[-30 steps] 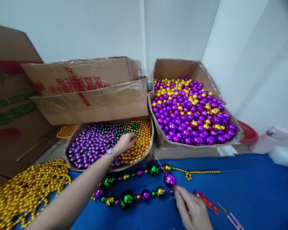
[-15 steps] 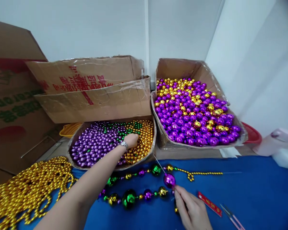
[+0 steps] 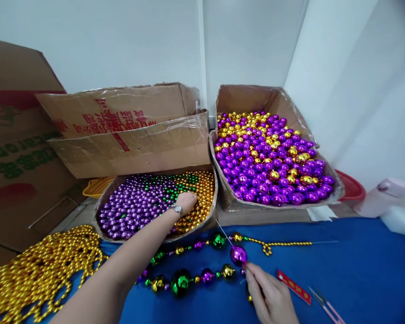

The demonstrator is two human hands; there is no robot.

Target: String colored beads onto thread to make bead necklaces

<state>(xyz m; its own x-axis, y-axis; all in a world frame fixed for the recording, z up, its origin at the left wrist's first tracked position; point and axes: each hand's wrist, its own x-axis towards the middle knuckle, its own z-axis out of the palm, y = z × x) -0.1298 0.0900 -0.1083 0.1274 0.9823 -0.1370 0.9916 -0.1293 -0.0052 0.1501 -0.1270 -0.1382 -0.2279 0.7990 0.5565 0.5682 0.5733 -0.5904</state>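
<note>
Purple bead (image 3: pixel 238 255) threaded on a thin needle (image 3: pixel 222 228), resting on the blue cloth (image 3: pixel 357 270) just in front of the bead boxes. Pinched from below by the right hand (image 3: pixel 272 297), fingertips closed together against the bead's lower edge. Left hand (image 3: pixel 186 201) reached into the near box of small beads (image 3: pixel 155 202), fingers curled down onto the gold ones; whether anything is gripped, cannot tell. Strung necklace (image 3: pixel 189 281) lying beside the purple bead.
</note>
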